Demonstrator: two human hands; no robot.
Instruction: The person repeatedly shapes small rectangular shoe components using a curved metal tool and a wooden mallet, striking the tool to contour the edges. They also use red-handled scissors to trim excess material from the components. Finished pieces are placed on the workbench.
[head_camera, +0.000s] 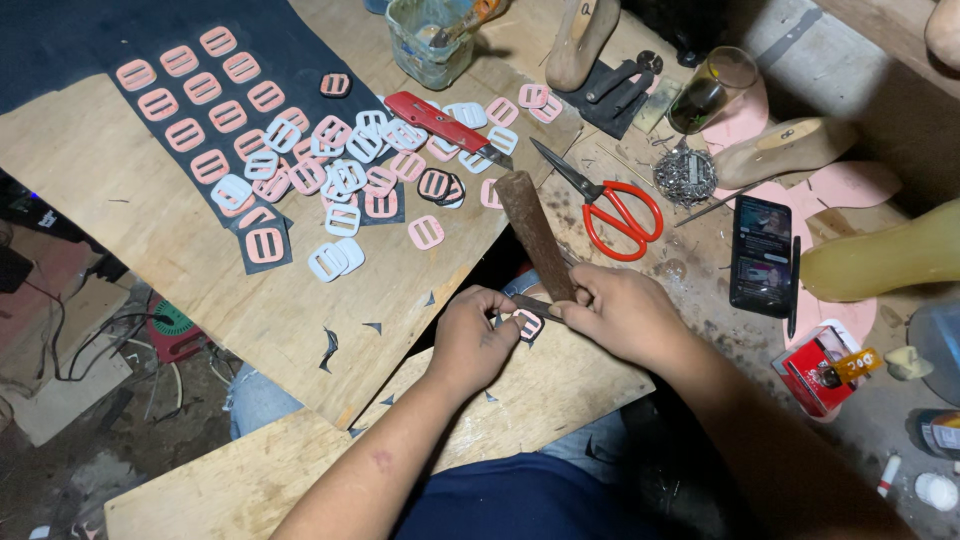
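My left hand (470, 335) pinches a small pink buckle piece backed with black (527, 323) against the wooden board (540, 390) on my lap. Gripped in my right hand (620, 312) is a rusty brown tool with a thick round handle (533, 232), its handle pointing up and away and its lower end meeting the buckle piece. Both hands are close together, almost touching.
Many pink and white buckles (330, 170) lie on black sheet material (200, 60) and on the plywood board (150, 200). A red utility knife (440, 122), red-handled scissors (615, 210), a phone (760, 255), a glass jar (430, 40), a pile of small nails (685, 175) and wooden shoe lasts (790, 145) surround them.
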